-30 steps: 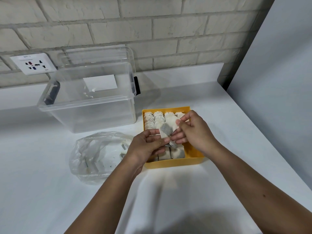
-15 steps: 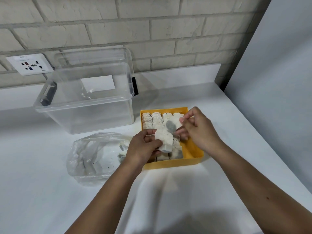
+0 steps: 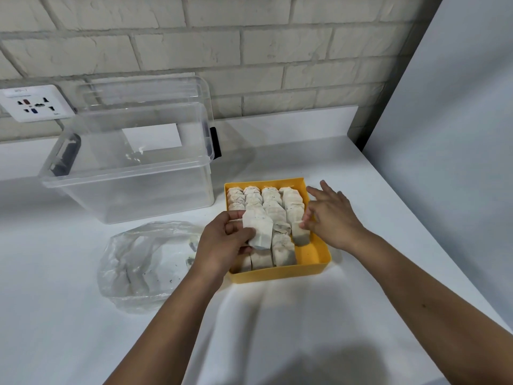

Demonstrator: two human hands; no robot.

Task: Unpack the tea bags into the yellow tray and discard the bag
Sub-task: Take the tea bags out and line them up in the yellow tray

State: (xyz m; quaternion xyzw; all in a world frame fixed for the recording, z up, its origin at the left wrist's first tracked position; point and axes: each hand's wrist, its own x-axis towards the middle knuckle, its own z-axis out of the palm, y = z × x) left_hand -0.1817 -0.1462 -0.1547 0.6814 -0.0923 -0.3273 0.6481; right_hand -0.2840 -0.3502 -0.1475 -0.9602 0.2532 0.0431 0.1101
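L hand (image 3: 222,244) grips tea bag (image 3: 259,229) just above yellow tray (image 3: 313,269), R hand (image 3: 330,218) straight-fingered, tips on rightmost row (image 3: 293,208); plastic bag (image 3: 144,262) left on surface (image 3: 83,337); risk: wedging it in could topple rows/tear paper.

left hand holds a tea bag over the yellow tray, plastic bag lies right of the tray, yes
No: the head view shows the plastic bag lying left of the tray. The left hand does hold a tea bag over it.
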